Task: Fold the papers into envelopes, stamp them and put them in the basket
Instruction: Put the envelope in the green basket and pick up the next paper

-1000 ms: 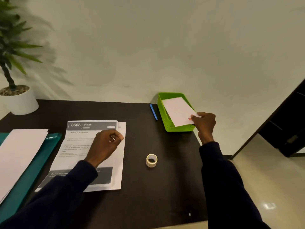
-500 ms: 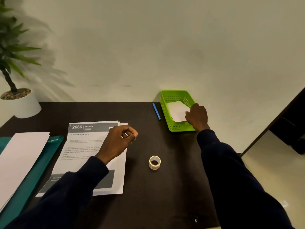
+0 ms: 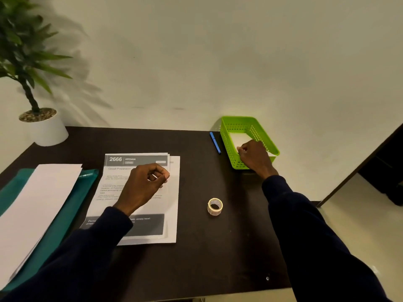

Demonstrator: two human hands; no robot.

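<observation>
- Head view: a folded white envelope (image 3: 238, 138) lies flat inside the green slotted basket (image 3: 228, 149), at the far right corner of the dark table (image 3: 218, 247).
- A stack of printed papers (image 3: 172, 203) sits mid-table, its top sheet headed "2666"; the smaller print is too blurred to read.
- The right hand (image 3: 254, 156) hides the envelope's near end.
- Its fingers curl down onto the envelope; I cannot tell whether they pinch it or only touch.
- The left hand (image 3: 141, 186) hovers over the papers, well apart from the basket, fingers curled with thumb to fingertip; whether it holds anything is unclear.
- A sticker roll (image 3: 215, 206) stands between the two arms.
</observation>
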